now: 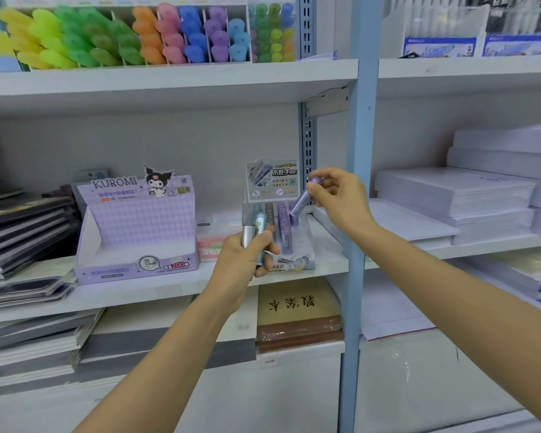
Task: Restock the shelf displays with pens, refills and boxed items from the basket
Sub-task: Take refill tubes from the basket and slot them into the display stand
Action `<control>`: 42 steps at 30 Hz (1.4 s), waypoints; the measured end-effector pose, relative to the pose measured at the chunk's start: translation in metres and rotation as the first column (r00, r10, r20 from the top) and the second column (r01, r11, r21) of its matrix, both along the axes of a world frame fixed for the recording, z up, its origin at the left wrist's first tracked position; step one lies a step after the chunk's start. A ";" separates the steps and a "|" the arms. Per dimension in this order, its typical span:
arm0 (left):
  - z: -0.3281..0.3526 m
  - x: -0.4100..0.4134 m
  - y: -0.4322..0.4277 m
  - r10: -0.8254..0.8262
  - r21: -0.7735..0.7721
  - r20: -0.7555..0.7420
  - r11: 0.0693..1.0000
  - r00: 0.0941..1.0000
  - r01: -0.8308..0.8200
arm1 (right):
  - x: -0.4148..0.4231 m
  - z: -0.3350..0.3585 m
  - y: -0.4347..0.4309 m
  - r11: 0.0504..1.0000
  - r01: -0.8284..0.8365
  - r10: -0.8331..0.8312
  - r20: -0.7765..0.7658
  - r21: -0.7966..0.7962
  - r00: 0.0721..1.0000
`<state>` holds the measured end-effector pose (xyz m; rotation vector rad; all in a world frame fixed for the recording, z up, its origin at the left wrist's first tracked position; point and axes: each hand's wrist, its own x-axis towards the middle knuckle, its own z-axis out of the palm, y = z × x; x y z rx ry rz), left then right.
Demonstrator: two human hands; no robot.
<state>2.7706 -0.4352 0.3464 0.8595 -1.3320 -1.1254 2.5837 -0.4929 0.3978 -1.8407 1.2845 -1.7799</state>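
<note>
Fingers of the right hand (pixel 338 198) pinch a purple refill tube (pixel 300 203) over the display tray (pixel 297 242); at eight o'clock, the left hand (pixel 244 257) grips several tubes (pixel 256 228).

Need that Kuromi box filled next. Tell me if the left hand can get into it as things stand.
Probably not yet: the left hand is already full of lead refill tubes. The way to the Kuromi box looks free, with its open front beside that hand.

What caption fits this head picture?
Right hand slots a purple tube into the display; left hand holds more tubes.
</note>
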 end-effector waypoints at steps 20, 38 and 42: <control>-0.006 0.019 -0.028 0.007 -0.072 0.060 0.997 0.998 -0.003 | 0.008 -0.028 -0.077 0.988 0.116 -0.079 -0.303 0.105 0.950; -0.009 0.014 -0.033 0.003 -0.076 0.042 0.997 0.999 0.000 | 0.006 -0.038 -0.082 0.980 0.181 -0.129 -0.440 0.078 0.889; -0.007 0.012 -0.030 0.008 -0.074 0.048 0.997 0.999 -0.004 | 0.002 -0.031 -0.078 0.978 0.123 -0.034 -0.459 0.167 0.888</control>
